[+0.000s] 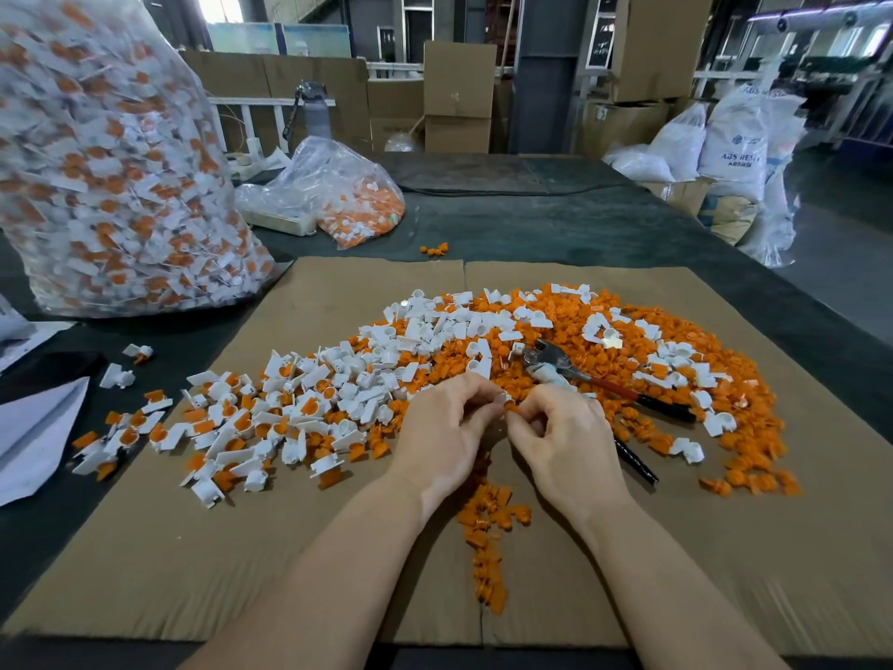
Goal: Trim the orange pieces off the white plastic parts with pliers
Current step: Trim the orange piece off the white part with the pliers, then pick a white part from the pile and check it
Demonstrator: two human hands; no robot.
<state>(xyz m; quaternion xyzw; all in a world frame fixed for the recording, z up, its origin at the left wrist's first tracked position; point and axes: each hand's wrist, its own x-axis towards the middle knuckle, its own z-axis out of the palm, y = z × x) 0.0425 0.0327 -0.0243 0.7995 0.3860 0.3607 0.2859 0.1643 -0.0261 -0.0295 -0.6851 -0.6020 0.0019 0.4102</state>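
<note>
Both hands meet over the near edge of the pile. My left hand point(447, 423) and right hand point(563, 427) each have a clenched grip on one small white-and-orange part point(507, 402), pinched between the fingertips; its pointing is hidden. The pliers point(594, 379) lie untouched just beyond my right hand, the nearer one. Their long axis runs diagonally: head up-left, red handles down-right. Cardboard sheet point(338, 548) covers the desk.
</note>
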